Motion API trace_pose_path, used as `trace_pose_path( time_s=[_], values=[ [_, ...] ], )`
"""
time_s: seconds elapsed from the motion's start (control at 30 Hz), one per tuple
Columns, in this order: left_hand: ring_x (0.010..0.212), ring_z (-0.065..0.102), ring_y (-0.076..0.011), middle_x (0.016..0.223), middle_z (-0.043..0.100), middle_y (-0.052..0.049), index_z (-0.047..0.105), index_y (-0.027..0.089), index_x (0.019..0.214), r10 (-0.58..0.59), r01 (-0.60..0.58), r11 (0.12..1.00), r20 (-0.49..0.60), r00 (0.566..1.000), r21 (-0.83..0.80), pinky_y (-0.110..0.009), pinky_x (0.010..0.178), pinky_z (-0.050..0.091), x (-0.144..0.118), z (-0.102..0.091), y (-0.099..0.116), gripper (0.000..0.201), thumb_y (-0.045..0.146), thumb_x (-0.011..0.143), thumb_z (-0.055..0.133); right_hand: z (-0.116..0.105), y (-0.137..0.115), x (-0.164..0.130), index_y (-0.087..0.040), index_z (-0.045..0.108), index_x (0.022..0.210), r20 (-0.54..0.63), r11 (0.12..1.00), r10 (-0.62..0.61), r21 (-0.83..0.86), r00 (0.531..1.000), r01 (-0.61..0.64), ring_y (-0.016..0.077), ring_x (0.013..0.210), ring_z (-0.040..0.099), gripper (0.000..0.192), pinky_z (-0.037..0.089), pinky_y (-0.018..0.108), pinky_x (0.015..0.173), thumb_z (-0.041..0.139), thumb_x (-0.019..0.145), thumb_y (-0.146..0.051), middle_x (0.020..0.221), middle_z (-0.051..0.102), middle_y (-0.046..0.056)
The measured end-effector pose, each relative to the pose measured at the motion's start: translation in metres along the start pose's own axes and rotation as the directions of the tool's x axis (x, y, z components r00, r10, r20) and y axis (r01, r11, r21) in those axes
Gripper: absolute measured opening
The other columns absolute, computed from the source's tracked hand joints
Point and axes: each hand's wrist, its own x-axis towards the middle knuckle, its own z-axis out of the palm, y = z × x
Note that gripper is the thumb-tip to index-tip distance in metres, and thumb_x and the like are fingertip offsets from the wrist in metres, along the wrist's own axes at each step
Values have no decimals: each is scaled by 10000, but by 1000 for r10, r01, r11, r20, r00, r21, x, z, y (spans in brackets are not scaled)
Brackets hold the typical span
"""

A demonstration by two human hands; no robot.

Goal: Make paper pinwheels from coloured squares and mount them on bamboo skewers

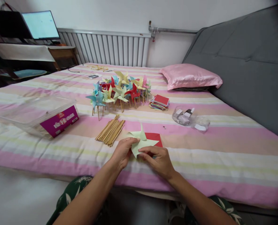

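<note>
A pale green paper pinwheel [142, 143] is held between my two hands above the front of the bed. My left hand [123, 151] pinches it near the centre, thumb on top. With thumb and forefinger, my right hand [158, 158] grips its lower blade. Behind the pinwheel lies red paper [156, 137], partly covered by it. To the left is a bundle of thin brown sticks [110, 130]. Farther back stands a cluster of finished pinwheels [121, 89] on sticks, in red, blue, yellow, green and pink.
A clear plastic box [42, 114] with a purple label stands at left. Right of the pinwheels sits a stack of coloured paper squares [160, 102]. Clear bags of small parts [184, 117] lie farther right, near tiny pieces [164, 127]. A pink pillow [192, 76] rests by the grey headboard [242, 59].
</note>
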Motion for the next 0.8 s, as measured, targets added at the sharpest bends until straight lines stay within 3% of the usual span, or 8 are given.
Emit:
trace_pose_path(
  time_s=[0.17,0.27,0.43,0.63,0.8],
  values=[
    [436,452,-81,457,520,37,536,147,483,39,-39,998,2,999,43,-218,452,323,-2,2,0,234,219,551,748,5,-2,0,-207,705,786,-14,966,157,213,988,-150,154,554,623,152,493,270,533,649,777,-348,678,690,22],
    [404,373,-59,419,441,65,506,153,464,98,-93,991,-50,994,92,-211,431,263,-2,3,-2,275,244,549,751,8,-1,0,-192,698,771,-46,951,210,240,977,-194,152,560,612,180,497,271,542,645,778,-365,642,651,19],
    [409,300,-43,422,401,77,520,143,465,212,-186,960,-109,971,209,-205,426,214,-1,4,-6,273,264,546,751,7,4,4,-207,718,751,-182,975,207,123,961,-187,158,678,598,213,520,292,631,649,759,-409,750,583,28],
    [405,309,-47,410,410,67,538,144,441,227,-194,948,-108,968,252,-193,419,228,-2,7,-10,249,258,550,731,5,3,7,-216,722,731,-302,987,157,9,941,-161,218,1034,551,192,416,364,921,644,768,-387,1003,610,69],
    [405,348,-51,416,453,52,575,141,447,220,-188,946,-99,970,263,-184,416,263,-1,7,-14,206,242,550,723,5,6,6,-217,727,748,-374,980,179,-19,910,-200,229,1096,520,186,415,361,915,650,758,-386,1129,570,92]
  ],
)
